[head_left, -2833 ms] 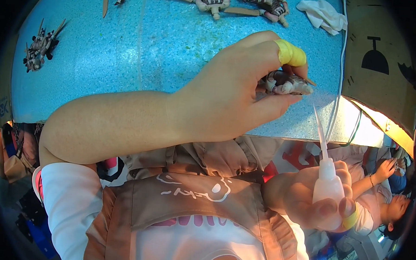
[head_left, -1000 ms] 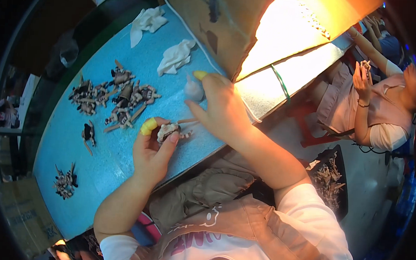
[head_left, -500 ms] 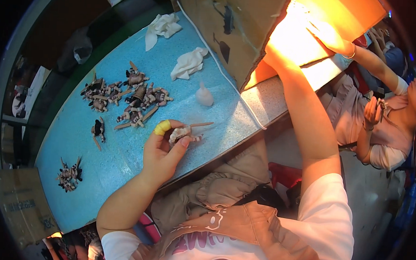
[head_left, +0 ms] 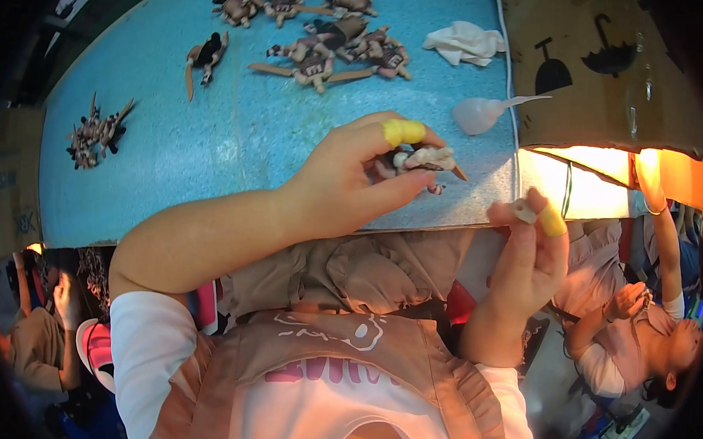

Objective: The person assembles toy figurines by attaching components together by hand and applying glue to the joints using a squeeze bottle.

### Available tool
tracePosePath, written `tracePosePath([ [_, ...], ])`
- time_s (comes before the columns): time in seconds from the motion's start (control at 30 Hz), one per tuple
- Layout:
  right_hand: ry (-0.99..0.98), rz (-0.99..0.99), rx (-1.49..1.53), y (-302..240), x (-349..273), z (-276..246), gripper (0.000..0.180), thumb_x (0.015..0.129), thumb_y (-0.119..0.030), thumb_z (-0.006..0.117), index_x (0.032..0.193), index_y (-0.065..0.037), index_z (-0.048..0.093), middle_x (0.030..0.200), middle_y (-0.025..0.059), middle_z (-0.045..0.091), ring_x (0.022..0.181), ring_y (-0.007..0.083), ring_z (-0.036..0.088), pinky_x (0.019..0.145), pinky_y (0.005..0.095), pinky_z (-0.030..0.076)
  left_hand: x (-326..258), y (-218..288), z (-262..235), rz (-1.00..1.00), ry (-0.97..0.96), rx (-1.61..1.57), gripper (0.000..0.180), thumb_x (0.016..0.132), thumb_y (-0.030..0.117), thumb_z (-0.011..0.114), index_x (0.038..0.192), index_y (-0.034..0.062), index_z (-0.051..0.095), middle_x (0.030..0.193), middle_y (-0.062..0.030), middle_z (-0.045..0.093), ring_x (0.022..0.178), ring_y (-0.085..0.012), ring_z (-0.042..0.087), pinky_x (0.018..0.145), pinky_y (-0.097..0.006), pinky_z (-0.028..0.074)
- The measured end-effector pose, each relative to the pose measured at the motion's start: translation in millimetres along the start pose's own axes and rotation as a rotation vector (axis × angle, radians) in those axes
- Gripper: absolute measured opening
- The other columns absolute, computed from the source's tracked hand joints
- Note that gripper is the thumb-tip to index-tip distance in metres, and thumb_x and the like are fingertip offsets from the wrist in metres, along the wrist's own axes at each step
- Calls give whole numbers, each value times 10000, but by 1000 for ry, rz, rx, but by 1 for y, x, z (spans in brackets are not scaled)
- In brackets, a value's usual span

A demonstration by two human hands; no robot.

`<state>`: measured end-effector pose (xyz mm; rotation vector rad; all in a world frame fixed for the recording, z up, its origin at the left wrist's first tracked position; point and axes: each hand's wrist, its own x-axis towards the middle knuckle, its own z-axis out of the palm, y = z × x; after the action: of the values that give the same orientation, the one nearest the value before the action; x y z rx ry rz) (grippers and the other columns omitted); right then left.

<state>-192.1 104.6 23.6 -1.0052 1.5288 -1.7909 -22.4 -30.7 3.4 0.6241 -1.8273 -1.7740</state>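
My left hand (head_left: pixel 353 180), with a yellow finger cot on the index finger, grips a small brown and beige toy figure (head_left: pixel 421 161) above the near edge of the blue table (head_left: pixel 237 136). My right hand (head_left: pixel 526 262), also with a yellow cot on a fingertip, pinches a small pale part (head_left: pixel 523 211) just off the table's edge, to the right of the figure. A clear squeeze bottle with a long nozzle (head_left: pixel 485 113) lies on the table beyond the figure.
Several similar figures (head_left: pixel 320 41) lie in a heap at the far side, a few more (head_left: pixel 95 134) at the left. A white cloth (head_left: pixel 465 42) lies by a cardboard box (head_left: pixel 609 74). Another person (head_left: pixel 645 311) sits at the right.
My right hand has come back from the lit box at the right and now pinches a small part near the figure. The squeeze bottle stays on the table. My head has turned.
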Motion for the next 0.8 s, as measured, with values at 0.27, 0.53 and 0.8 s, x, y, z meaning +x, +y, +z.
tracePosePath([
  [0.27,-197,-588,-536,-4,20,31,255,708,39,674,954,9,618,835,123,600,735,218,578,667,285,466,-8,3,8,297,34,254,301,758,74,667,1051,36,611,828,-64,564,747,-167,542,613,-256,429],
  [0.53,-231,-646,-628,2,19,29,289,602,17,740,867,-20,631,794,95,595,700,231,556,616,301,443,-10,6,8,264,2,289,327,753,66,664,1076,48,613,860,-70,561,701,-166,551,578,-242,452],
  [0.8,-328,-672,-805,-6,23,30,267,577,11,755,798,-39,614,771,70,607,698,224,560,651,316,440,-8,-5,8,434,69,398,357,761,50,649,1115,54,598,904,-74,558,698,-157,557,543,-229,451],
])
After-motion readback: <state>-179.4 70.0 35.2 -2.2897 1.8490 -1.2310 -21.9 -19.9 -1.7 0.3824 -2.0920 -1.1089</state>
